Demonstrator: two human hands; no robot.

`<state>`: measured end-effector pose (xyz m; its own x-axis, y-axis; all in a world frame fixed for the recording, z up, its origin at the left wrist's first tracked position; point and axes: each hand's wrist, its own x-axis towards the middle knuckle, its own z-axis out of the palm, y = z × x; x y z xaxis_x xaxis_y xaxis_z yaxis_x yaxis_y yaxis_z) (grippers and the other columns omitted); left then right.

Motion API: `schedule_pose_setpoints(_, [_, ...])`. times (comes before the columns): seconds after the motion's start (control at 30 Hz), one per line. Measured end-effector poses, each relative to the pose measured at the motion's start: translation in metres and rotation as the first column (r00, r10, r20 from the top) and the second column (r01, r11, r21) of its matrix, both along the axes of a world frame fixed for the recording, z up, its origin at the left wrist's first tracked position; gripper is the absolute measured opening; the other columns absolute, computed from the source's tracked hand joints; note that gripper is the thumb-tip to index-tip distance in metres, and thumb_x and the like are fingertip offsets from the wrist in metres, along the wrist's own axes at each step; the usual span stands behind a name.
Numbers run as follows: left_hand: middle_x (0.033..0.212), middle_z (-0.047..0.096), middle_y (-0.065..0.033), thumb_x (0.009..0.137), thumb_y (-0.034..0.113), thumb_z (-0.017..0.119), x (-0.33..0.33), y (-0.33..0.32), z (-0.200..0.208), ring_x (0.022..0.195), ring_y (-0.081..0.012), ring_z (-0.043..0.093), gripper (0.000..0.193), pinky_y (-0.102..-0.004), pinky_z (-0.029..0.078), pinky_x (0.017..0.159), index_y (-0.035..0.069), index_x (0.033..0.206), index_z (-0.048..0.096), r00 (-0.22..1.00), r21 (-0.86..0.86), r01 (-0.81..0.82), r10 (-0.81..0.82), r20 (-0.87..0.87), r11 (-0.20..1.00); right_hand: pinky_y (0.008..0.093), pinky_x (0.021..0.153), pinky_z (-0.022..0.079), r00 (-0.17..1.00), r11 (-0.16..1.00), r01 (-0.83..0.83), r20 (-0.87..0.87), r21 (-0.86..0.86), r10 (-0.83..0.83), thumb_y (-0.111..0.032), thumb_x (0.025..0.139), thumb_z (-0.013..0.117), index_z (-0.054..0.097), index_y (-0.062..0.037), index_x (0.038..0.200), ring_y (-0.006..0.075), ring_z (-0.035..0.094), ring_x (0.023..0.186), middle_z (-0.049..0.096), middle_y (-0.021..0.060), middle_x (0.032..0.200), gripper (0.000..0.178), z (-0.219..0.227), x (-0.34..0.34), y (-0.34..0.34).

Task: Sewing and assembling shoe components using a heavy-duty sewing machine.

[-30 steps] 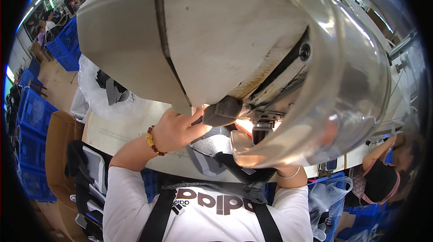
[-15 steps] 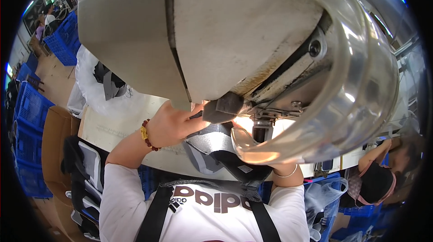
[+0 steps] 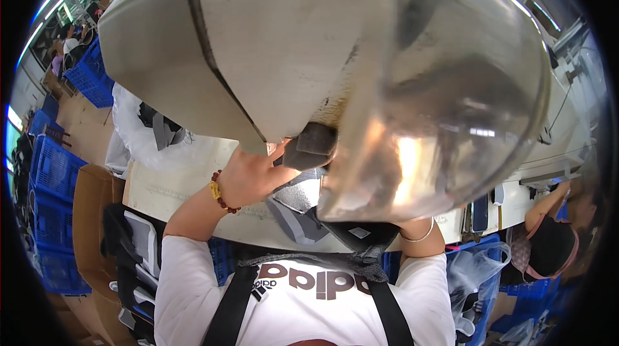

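A grey-and-black fabric piece point(image 3: 298, 218) lies on the table in front of me, below a large beige sewing machine head point(image 3: 277, 37). My left hand point(image 3: 253, 175) is at its left side, thumb and forefinger closed on its edge; the fingertips go out of sight behind a dark foam block point(image 3: 311, 146) on the machine. A black part of the piece point(image 3: 358, 233) hangs towards my chest. Only the wrist of my right arm point(image 3: 418, 233) shows, with a thin bangle; the hand is hidden behind a clear curved cover point(image 3: 445, 107), bright with glare. The needle area is hidden.
On the left stand a cardboard box point(image 3: 97, 217), a stack of black and grey pieces point(image 3: 142, 243) and blue crates point(image 3: 55, 172). A clear plastic bag point(image 3: 158, 133) lies at the table's far left. To the right are a phone point(image 3: 479, 214), a bagged blue crate point(image 3: 474, 281) and a co-worker point(image 3: 548, 249).
My view has shifted, so most things sit further right. The clear cover now blocks the machine's metal parts that showed before. My left hand stays at the fabric beside the foam block.
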<state>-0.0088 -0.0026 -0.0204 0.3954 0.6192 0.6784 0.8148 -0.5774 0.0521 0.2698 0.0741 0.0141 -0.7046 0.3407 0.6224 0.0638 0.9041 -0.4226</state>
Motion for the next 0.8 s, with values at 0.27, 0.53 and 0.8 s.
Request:
schedule_pose_setpoints(0.27, [0.118,0.069,-0.0148,0.079,0.015,0.073,0.003,-0.009,0.020,0.108,-0.0296,0.064,0.013,-0.0389,0.058,0.076,0.011,0.092,0.072,0.998,-0.009,0.031,-0.031,-0.048,0.999,0.0356,0.061,0.051,0.995,0.984,0.100,-0.017,0.148,-0.099,-0.013,0.063,0.081,0.074,-0.0132,0.080,0.0250,0.065,0.070,0.064,0.0028,0.074,0.018,0.010,-0.009,-0.010])
schedule_pose_setpoints(0.53, [0.119,0.067,-0.0122,0.073,0.012,0.075,0.001,0.009,0.007,0.105,-0.0294,0.064,0.023,-0.0392,0.057,0.074,0.009,0.095,0.071,0.997,0.162,0.056,-0.046,-0.067,0.985,0.0363,0.061,0.051,0.991,0.990,0.136,-0.018,0.046,-0.136,-0.011,0.069,0.082,0.068,-0.0081,0.075,0.0257,0.066,0.068,0.066,0.0043,0.074,0.015,0.003,-0.006,-0.005])
schedule_pose_setpoints(0.8, [0.114,0.064,-0.0117,0.069,0.007,0.072,0.010,-0.007,0.034,0.092,-0.0280,0.067,0.024,-0.0365,0.055,0.070,0.006,0.093,0.067,0.998,0.089,0.001,0.004,-0.058,0.996,0.0436,0.091,0.053,0.855,0.929,0.251,0.387,0.271,-0.344,-0.039,0.078,0.085,0.066,-0.0079,0.134,0.0279,0.071,0.096,0.074,0.0101,0.113,0.067,0.038,-0.001,-0.047])
